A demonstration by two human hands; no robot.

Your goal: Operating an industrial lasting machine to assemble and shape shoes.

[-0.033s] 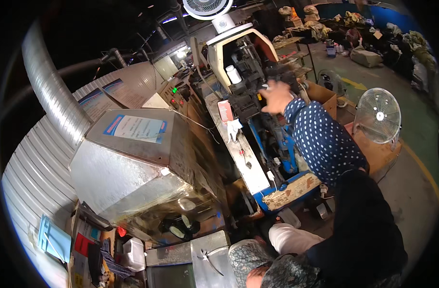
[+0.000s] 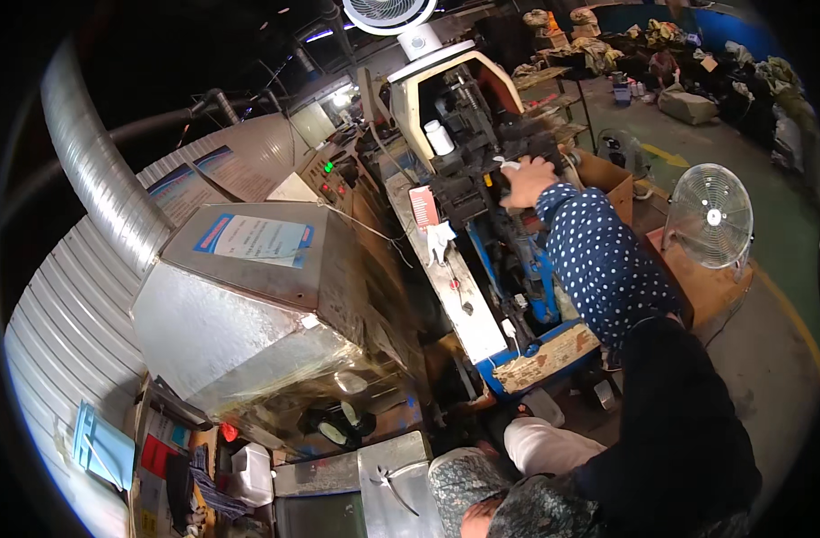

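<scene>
My right hand [image 2: 528, 183], in a dark blue sleeve with white dots [image 2: 603, 255], reaches to the black mechanism of a blue-framed machine [image 2: 468, 193]. Its fingers are bent a little but apart, and I see nothing held. They are at or just above the mechanism; contact is unclear. By the fingertips are a small whitish piece [image 2: 507, 163] and a yellow spot. A white bottle [image 2: 439, 138] stands upright farther up the machine. Low in the view, a bit of my left hand [image 2: 478, 520] shows by patterned cloth; its fingers are hidden.
A metal hood [image 2: 226, 305] with a duct [image 2: 100, 170] stands to the left. On the machine's white ledge [image 2: 464, 309] lies a white cloth [image 2: 440, 242]. A round fan [image 2: 710, 215] is at the right, another fan [image 2: 392, 11] above the machine. Sacks [image 2: 688, 106] lie far right.
My right hand has shifted slightly right, and its fingers look less widely spread. The rest of the scene has moved only slightly in view.
</scene>
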